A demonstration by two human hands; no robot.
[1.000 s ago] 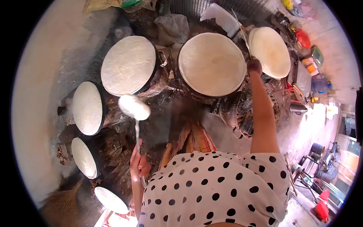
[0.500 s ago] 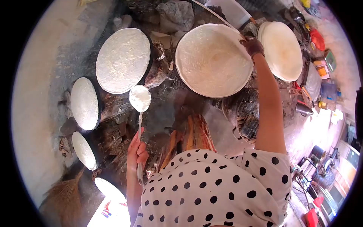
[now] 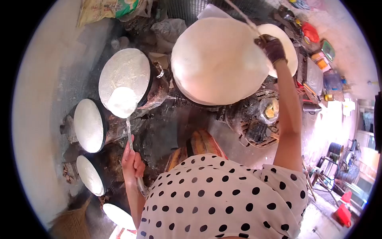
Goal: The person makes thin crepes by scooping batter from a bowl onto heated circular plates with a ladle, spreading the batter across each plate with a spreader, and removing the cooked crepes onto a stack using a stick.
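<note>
My left hand (image 3: 133, 162) is wrapped round the handle of a ladle (image 3: 122, 102). White batter fills its bowl, which is over the near edge of a round griddle covered in a pale layer (image 3: 126, 71). On my right hand (image 3: 271, 48) is a dark glove, its fingers closed on a long thin stick (image 3: 243, 15) and at the edge of a large round flatbread (image 3: 221, 59). This flatbread looks slightly blurred and raised off the griddle below it, most of which it hides. A stack of flatbreads (image 3: 287, 51) lies just behind my right hand.
More coated griddles stand down the left: one beside the wall (image 3: 88, 125), a lower one (image 3: 90, 175) and the lowest (image 3: 118, 216). A straw broom (image 3: 71, 221) is at bottom left. Right of my legs sits a round grate (image 3: 258, 131) with a plastic bag on it.
The flatbread has come up off its griddle, and my right hand has moved with it. My left hand has carried the ladle leftward over the neighbouring griddle's edge. The view has shifted.
</note>
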